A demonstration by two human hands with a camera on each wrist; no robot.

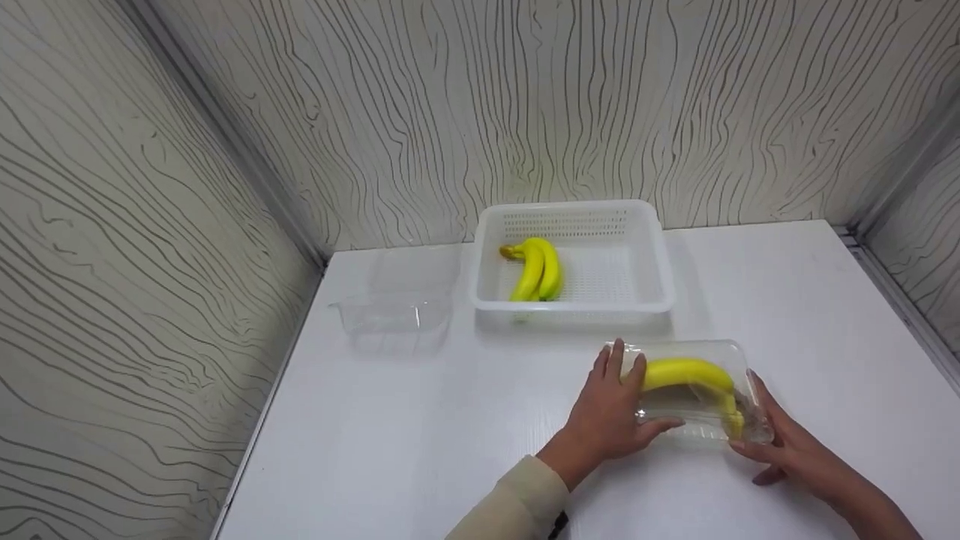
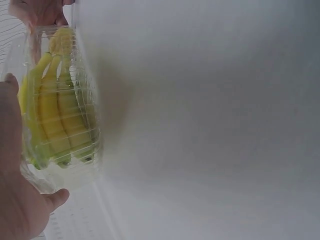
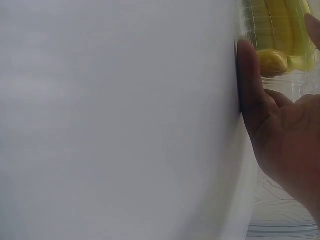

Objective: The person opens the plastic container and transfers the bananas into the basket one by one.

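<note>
Closing the clear box [image 1: 679, 403] looks like your step in hand; the next move probably calls for even pressure along its edges. At far left stands an open clear container [image 1: 394, 315], nothing visible inside. Then comes the white basket [image 1: 574, 307], with two bananas [image 1: 551, 274] lying toward its left side. Your left hand [image 1: 615, 412] rests over the box's left end, fingers stretched out; inside lies a banana bunch [image 1: 686, 370]. Your right hand [image 1: 791, 454] grips the box's right end between thumb and fingers.
</note>
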